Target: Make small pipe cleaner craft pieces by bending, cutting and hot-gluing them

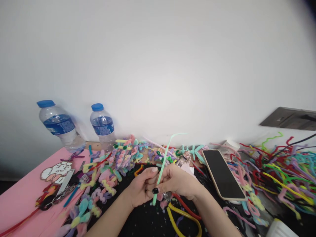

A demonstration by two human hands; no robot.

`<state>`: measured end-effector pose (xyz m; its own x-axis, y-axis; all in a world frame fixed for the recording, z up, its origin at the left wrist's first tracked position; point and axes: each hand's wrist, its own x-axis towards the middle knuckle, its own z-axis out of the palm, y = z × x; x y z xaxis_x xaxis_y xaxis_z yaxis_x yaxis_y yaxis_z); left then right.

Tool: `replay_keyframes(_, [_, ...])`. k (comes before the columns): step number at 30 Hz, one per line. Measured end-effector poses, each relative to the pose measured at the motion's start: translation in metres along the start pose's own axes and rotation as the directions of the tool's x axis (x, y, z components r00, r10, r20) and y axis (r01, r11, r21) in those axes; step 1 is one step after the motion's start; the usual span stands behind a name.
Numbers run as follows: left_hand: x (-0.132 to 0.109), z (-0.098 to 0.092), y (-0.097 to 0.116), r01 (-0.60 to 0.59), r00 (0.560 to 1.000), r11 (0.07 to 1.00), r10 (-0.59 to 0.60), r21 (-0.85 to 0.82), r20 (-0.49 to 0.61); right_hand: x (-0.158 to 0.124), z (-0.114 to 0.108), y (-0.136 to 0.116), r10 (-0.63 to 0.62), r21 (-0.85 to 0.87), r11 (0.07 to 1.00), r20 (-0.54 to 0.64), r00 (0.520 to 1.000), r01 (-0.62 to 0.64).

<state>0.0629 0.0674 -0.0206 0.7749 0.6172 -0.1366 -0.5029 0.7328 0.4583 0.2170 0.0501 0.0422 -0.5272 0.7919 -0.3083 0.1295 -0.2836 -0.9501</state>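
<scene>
Head view | thin pale-green fuzzy pipe cleaner [163, 160]: lower centre of frame | right hand [178, 181] pinches its lower part; left hand [141, 189] curled, grip unclear | likely light, bendable; best held low

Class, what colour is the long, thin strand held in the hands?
The strand is light green; it shows best in the head view.

No txt legible; print on left btl label [60, 124] & right btl label [103, 126] too small
</scene>
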Motion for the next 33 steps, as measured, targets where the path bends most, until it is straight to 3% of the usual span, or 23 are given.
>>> replay_keyframes(10, [-0.0004, -0.0029, -0.0006, 0.001, 1.0, 1.0, 0.0, 0.03, -0.015, 0.0002, 0.0009, 0.0002, -0.023, -0.06, 0.998, 0.026, 0.999, 0.025])
replay_keyframes(33, [0.0001, -0.0046, -0.0037, -0.018, 1.0, 1.0, 0.019, 0.02, -0.021, 0.0014, -0.0011, 0.0059, 0.025, 0.008, 1.0, 0.063, 0.998, -0.025])
